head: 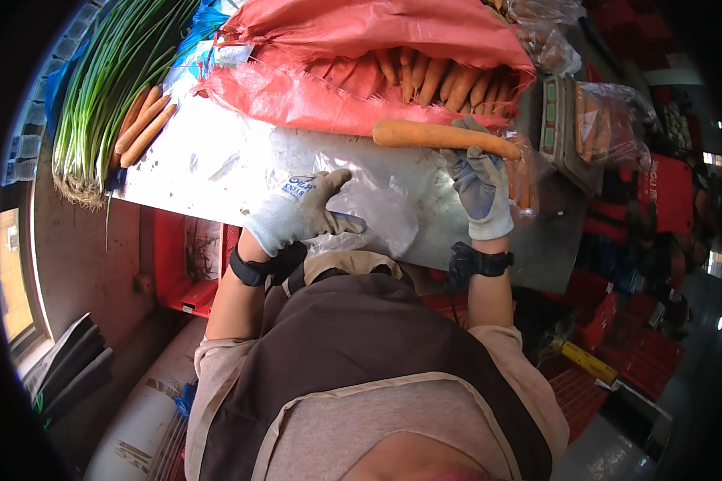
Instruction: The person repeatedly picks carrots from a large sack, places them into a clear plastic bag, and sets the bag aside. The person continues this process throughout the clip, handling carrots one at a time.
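My right hand, in a grey and blue work glove, grips a long carrot held crosswise above the metal table. My left hand, gloved alike, holds nothing; its thumb and fingers are spread. Under and beside it lies a clear plastic bag, crumpled at the table's near edge. Beyond both hands, a torn red woven sack lies on its side, and several carrots show through its opening. Close to my right wrist is a clear bag of carrots, partly hidden by the hand.
Spring onions and a few loose carrots occupy the table's left end. At right stands a weighing scale, with bagged carrots on it. A red crate sits below the table at left; more red crates stand at right.
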`<act>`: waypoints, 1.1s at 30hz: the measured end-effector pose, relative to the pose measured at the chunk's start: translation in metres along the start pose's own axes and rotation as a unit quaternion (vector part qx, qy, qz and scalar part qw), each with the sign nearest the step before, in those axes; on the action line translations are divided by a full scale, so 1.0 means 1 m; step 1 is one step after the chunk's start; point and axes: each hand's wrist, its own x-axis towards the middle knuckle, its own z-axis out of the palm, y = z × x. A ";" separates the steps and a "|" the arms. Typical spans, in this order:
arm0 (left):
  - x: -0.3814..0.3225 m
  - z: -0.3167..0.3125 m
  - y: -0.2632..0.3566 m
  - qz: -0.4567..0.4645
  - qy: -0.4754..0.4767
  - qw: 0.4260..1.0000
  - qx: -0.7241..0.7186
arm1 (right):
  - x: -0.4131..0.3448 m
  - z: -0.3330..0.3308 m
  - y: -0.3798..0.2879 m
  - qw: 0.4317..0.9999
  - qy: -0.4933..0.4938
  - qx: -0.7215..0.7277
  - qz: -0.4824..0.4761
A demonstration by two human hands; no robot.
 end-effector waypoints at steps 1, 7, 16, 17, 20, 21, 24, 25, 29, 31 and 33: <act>0.003 0.007 -0.002 0.023 0.045 0.997 -0.055 | -0.003 -0.001 -0.001 1.000 -0.002 0.015 0.001; 0.026 0.003 -0.015 -0.023 0.078 0.894 -0.440 | -0.009 0.006 0.006 0.999 -0.012 0.047 0.011; 0.043 0.000 -0.033 -0.071 0.001 0.829 -0.555 | -0.004 0.031 0.020 0.998 0.039 0.011 0.051; 0.043 0.001 -0.036 -0.075 0.015 0.810 -0.581 | -0.002 0.033 0.022 0.998 0.040 0.015 0.045; 0.050 -0.001 -0.046 -0.067 -0.023 0.848 -0.526 | 0.004 0.037 0.032 0.995 0.086 0.042 0.036; 0.051 0.000 -0.049 -0.053 -0.020 0.842 -0.537 | 0.004 0.039 0.036 0.992 0.103 0.058 0.034; 0.055 0.006 -0.052 -0.011 0.000 0.813 -0.583 | 0.011 0.042 0.041 0.987 0.157 -0.006 0.048; 0.057 0.006 -0.054 -0.022 0.001 0.809 -0.588 | 0.012 0.043 0.041 0.987 0.150 -0.020 0.050; 0.066 0.011 -0.061 -0.031 -0.026 0.786 -0.617 | 0.011 0.047 0.038 0.989 0.119 -0.067 0.047; 0.066 0.012 -0.064 -0.018 -0.016 0.783 -0.622 | 0.010 0.049 0.038 0.991 0.106 -0.070 0.042; 0.063 0.011 -0.065 0.008 0.005 0.786 -0.618 | 0.010 0.050 0.040 0.994 0.089 -0.045 0.037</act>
